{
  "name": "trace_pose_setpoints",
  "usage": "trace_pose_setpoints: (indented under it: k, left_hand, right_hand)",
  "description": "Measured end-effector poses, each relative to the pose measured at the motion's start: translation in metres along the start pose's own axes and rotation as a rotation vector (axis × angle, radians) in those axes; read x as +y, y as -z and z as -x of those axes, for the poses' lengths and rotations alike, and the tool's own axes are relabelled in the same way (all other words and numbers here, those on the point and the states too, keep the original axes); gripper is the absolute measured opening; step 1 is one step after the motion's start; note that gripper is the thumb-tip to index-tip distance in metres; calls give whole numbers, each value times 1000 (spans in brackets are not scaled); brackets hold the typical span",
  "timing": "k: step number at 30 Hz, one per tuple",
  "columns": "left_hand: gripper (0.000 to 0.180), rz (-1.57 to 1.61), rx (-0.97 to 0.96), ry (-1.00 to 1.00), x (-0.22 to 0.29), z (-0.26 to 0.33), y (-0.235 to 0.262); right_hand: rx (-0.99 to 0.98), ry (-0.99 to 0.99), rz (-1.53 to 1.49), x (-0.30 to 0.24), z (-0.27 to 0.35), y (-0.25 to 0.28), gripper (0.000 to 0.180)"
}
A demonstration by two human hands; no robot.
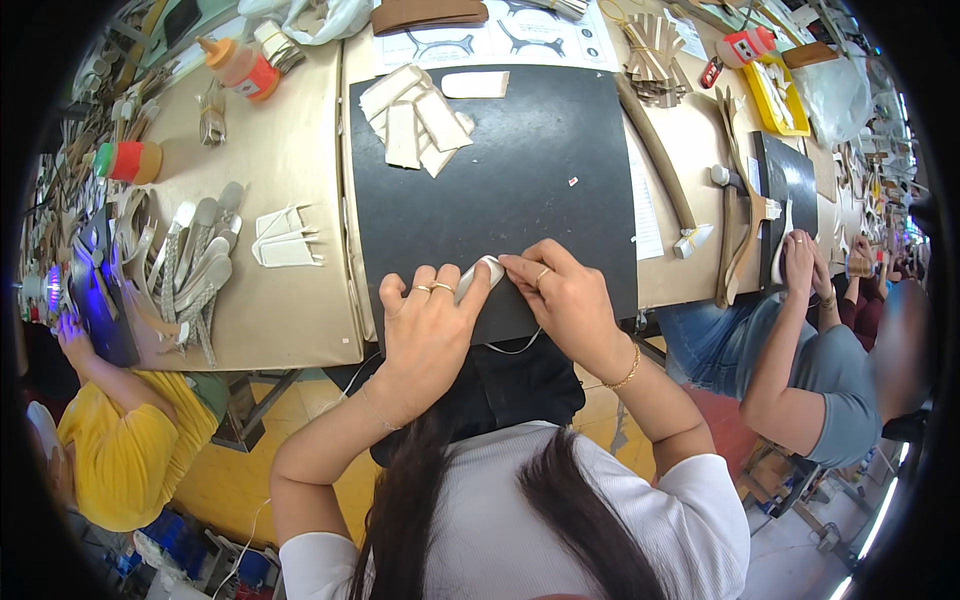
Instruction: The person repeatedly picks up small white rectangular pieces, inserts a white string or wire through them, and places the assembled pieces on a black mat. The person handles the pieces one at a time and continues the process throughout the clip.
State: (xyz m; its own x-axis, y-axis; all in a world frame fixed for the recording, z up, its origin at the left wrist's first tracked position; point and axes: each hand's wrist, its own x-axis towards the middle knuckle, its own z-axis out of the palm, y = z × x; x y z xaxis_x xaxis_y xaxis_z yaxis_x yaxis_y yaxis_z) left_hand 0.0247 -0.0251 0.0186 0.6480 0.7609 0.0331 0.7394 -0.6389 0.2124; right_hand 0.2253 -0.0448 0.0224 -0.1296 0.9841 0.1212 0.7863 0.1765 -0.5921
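White strip (pixel 495 272): one, in the fingers just above the mat's near edge; it slants up to the right, lying under the left thumb, with its upper end at the right fingertips.
Left hand (pixel 430 310): closed narrowly, pinching the strip between thumb and fingers; two rings.
Right hand (pixel 562 297): thumb and finger brought close together, touching the strip's upper end; whether they grip it cannot be told; one ring.
Black mat (pixel 500 200): one directly under the work, on the table.
Pale pieces (pixel 403 135): an overlapping pile at the mat's far left, too layered to count; one more (pixel 475 84) lies just beside it.
Hammer (pixel 655 150): one, right of the mat, handle pointing away.
Bottles: three; one with an orange tip (pixel 242 68), one green-capped (pixel 128 162), one red (pixel 745 46).
Yellow tray (pixel 803 122): one, at the far right, holding white pieces.
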Motion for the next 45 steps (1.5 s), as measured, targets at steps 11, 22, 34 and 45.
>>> trace_pose_setpoints:
  k: [11, 22, 34, 45]
  left_hand:
    - [50, 18, 17, -37, -2, -5, 3]
    - [40, 211, -120, -268, -44, -35, 10]
    - [35, 179, 210, -217, -51, -11, -7]
    - [34, 178, 287, -164, -36, -1, -16]
  right_hand:
    - [20, 163, 168, 3, 18, -6, 35]
    - [-56, 284, 364, -8, 17, -2, 30]
    - [-224, -550, -574, -5, -20, 6, 33]
    - [-53, -301, -290, -8, -20, -12, 21]
